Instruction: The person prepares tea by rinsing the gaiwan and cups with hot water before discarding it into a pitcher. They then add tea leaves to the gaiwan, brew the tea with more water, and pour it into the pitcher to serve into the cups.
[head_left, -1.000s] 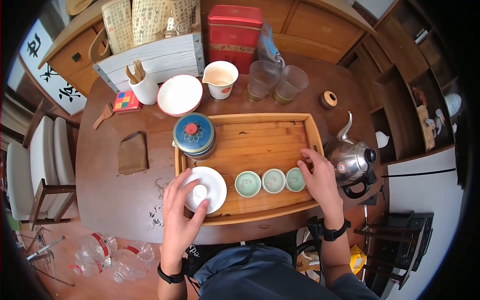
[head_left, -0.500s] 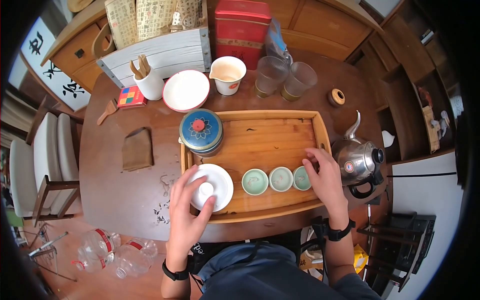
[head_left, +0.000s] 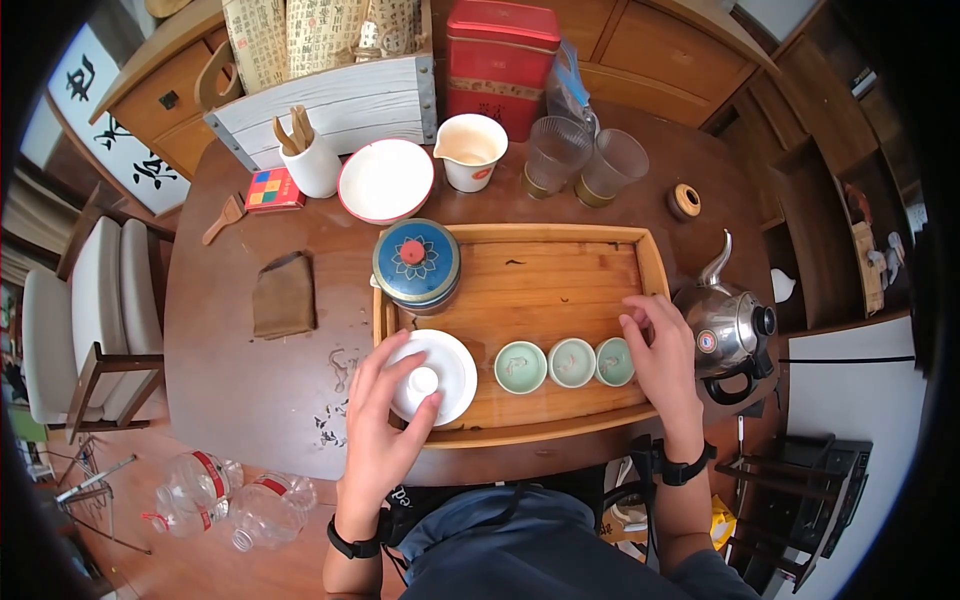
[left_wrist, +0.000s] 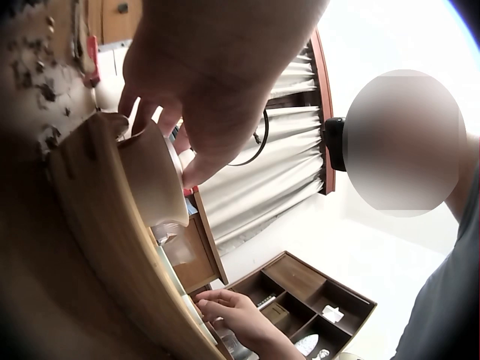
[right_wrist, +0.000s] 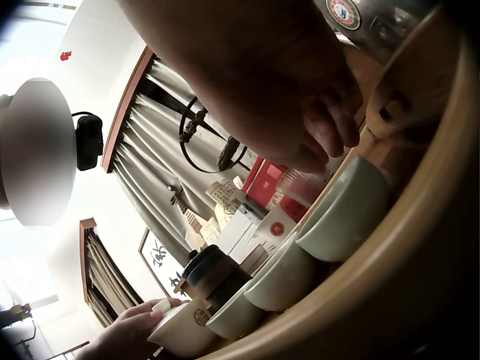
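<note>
My left hand (head_left: 385,420) is at the near left side of a white lidded gaiwan (head_left: 456,372), its fingers spread over the rim and the thumb near the lid's knob (head_left: 423,381). In the left wrist view the gaiwan (left_wrist: 154,180) stands inside the tray's wooden side, below those fingers. My right hand (head_left: 667,365) hovers at the tray's right side with loosely bent fingers, beside the rightmost of three pale green cups (head_left: 612,365). Nothing shows in its grasp. In the right wrist view the fingers are above that cup (right_wrist: 349,214). A blue lidded jar (head_left: 430,262) sits at the tray's far left corner.
The wooden tray (head_left: 540,437) has a raised rim. Right of it stands a steel kettle (head_left: 725,325). Behind are a white bowl (head_left: 385,180), a pitcher (head_left: 470,150) and two clear glasses (head_left: 612,165). A folded brown cloth (head_left: 284,297) lies to the left.
The head view has shifted slightly, so the tabletop sits further right in it. Both hands keep their places by the gaiwan and the rightmost cup.
</note>
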